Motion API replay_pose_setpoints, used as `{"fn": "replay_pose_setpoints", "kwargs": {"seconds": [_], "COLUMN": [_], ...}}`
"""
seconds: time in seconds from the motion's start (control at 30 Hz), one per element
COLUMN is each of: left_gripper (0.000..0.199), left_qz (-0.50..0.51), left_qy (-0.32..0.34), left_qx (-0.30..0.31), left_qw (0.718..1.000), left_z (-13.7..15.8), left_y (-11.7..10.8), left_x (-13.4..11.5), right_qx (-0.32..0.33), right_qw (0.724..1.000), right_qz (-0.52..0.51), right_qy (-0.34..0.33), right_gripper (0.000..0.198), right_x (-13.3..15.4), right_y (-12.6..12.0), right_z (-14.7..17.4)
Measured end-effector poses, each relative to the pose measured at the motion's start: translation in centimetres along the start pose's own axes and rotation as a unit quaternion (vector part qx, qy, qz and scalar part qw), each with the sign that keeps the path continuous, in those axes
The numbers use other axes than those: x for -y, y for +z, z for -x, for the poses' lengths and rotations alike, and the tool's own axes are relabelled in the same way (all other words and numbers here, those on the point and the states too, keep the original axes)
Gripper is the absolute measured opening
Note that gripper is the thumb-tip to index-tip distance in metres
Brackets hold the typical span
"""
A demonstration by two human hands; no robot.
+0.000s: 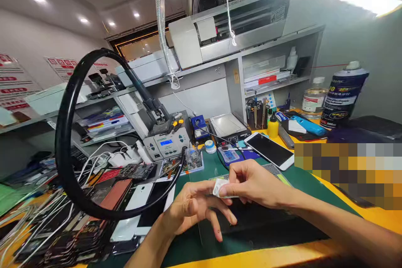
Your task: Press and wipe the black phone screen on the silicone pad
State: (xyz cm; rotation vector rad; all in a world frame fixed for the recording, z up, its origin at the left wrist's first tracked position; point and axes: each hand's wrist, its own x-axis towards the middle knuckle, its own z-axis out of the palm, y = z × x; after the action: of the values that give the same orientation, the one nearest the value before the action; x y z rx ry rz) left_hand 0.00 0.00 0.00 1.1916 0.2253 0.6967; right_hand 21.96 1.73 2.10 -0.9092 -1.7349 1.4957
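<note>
Over the green mat [185, 238], my right hand [251, 186] is closed in a pinch of thumb and fingers on a small white folded piece [218, 186]. It looks like a tissue or a wipe; a greyish mark shows on its left face. My left hand [201, 207] is turned partly palm-up with its fingers apart, and its index fingertip meets the white piece. Whether that fingertip is wrapped by it, I cannot tell. Beneath both hands lies a dark sheet [282, 230]. A perforated metal plate [273, 170] is partly hidden behind my right hand.
A black hose [63, 142] arches from the soldering station [166, 142] across the left side. Stacked phones [78, 226] and white cables crowd the left. Behind the hands lie a white phone [270, 149] and a hot plate [228, 125]; a spray can [344, 96] stands right.
</note>
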Motion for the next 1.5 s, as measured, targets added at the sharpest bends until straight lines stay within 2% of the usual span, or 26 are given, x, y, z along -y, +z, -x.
{"fn": "replay_pose_setpoints", "kwargs": {"seconds": [0.2, 0.3, 0.47, 0.67, 0.83, 0.93, 1.0, 1.1, 1.2, 1.4, 1.5], "left_gripper": [0.084, 0.081, 0.072, 0.076, 0.073, 0.071, 0.070, 0.065, 0.067, 0.071, 0.067], "left_qz": [0.040, 0.044, 0.070, 0.122, 0.144, 0.116, 0.082, 0.055, 0.057, 0.011, -0.009], "left_qy": [0.024, 0.012, -0.031, -0.049, -0.040, -0.002, 0.032, 0.065, 0.086, 0.133, 0.157], "left_qx": [-0.003, 0.003, 0.039, 0.057, 0.055, 0.005, -0.062, -0.176, -0.255, -0.347, -0.366], "left_qw": [0.999, 0.999, 0.996, 0.990, 0.987, 0.993, 0.994, 0.981, 0.961, 0.928, 0.917], "left_z": [0.1, 0.0, 0.1, 0.1, 0.0, 0.4, 0.9, 1.5, 1.9, 2.1, 2.3], "left_y": [0.1, 0.1, 0.3, 0.6, 0.7, 0.4, 0.2, 0.0, -0.3, -0.8, -0.9], "left_x": [0.1, 0.3, 0.8, 1.1, 0.7, -1.1, -2.5, -4.3, -5.0, -5.5, -5.9], "right_qx": [0.010, -0.007, -0.062, -0.159, -0.236, -0.257, -0.261, -0.252, -0.234, -0.197, -0.134], "right_qw": [0.999, 0.999, 0.997, 0.985, 0.967, 0.960, 0.959, 0.963, 0.968, 0.977, 0.989], "right_qz": [-0.031, -0.034, -0.041, -0.017, -0.049, -0.075, -0.073, -0.062, -0.081, -0.085, -0.049], "right_qy": [-0.002, -0.010, -0.038, -0.066, -0.078, -0.082, -0.082, -0.075, -0.036, 0.013, 0.030], "right_gripper": [0.044, 0.045, 0.047, 0.048, 0.045, 0.041, 0.039, 0.035, 0.027, 0.030, 0.035], "right_x": [0.1, 0.2, 0.2, -0.1, 0.0, 0.0, 0.0, -0.1, 0.0, 1.0, 2.1], "right_y": [0.3, 0.2, -0.5, -2.0, -3.5, -4.5, -5.2, -6.1, -7.1, -8.2, -7.6], "right_z": [0.3, 0.2, -0.1, -0.9, -1.5, -1.6, -1.6, -1.6, -1.7, -0.9, -0.6]}}
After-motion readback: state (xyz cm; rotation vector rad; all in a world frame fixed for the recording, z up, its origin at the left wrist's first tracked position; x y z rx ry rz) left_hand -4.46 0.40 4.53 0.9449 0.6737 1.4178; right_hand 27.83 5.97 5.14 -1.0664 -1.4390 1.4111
